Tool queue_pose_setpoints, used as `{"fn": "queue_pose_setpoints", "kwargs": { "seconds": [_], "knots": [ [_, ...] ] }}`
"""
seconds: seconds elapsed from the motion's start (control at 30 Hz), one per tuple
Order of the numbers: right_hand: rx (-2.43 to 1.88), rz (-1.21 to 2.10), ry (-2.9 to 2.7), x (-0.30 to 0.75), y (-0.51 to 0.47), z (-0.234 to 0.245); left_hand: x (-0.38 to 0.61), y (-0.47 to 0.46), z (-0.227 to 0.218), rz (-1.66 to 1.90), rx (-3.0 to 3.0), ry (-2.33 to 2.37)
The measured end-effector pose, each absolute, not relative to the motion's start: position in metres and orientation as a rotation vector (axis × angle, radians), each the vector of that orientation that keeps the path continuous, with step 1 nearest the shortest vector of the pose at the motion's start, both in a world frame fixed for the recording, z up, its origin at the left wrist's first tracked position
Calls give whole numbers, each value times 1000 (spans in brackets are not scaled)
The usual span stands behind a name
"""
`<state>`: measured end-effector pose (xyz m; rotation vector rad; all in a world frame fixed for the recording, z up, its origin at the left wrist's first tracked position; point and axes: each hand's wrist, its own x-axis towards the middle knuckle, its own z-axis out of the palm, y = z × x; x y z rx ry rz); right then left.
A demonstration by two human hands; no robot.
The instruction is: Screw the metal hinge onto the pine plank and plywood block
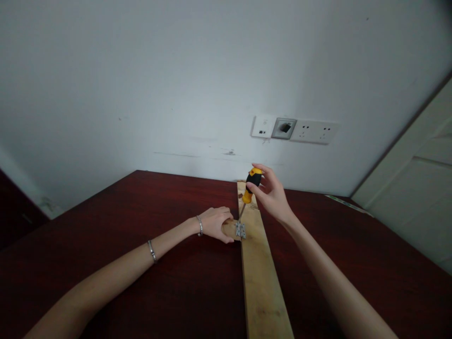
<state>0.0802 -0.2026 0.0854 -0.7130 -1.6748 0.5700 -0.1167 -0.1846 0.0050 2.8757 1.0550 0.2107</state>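
Observation:
A yellow and black screwdriver (253,181) is in the fingers of my right hand (271,195), tilted, its tip down at the upper edge of a small metal hinge (240,230). The hinge lies across the seam between a short wood block (230,229) and a long wooden board (259,268). My left hand (215,223) grips the short block from the left, thumb on the near side and fingers on the far side. Whether a screw sits under the screwdriver tip is too small to tell.
The board lies lengthwise on a dark red tabletop (169,202), its far end near the white wall (176,84). Wall sockets (314,132) are above the table's back edge. A pale panelled door (420,188) stands at the right. A thin flat strip (348,205) lies near the back right corner.

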Motion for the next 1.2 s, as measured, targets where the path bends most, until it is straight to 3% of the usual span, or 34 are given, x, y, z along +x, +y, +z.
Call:
{"fn": "queue_pose_setpoints", "kwargs": {
  "seconds": [0.23, 0.5, 0.87, 1.2],
  "knots": [
    [-686, 641, -1761, 86, -202, 90, -117, -185, 6, 217, 2871, 1057],
    [-728, 396, -1835, 77, -200, 92, -116, -187, 9, 234, 2874, 1070],
    [-717, 360, -2057, 88, -219, 109, -116, -188, 10, 221, 2863, 1084],
    [-759, 214, -1935, 86, -208, 98, -116, -188, 10, 243, 2878, 1066]
  ]
}}
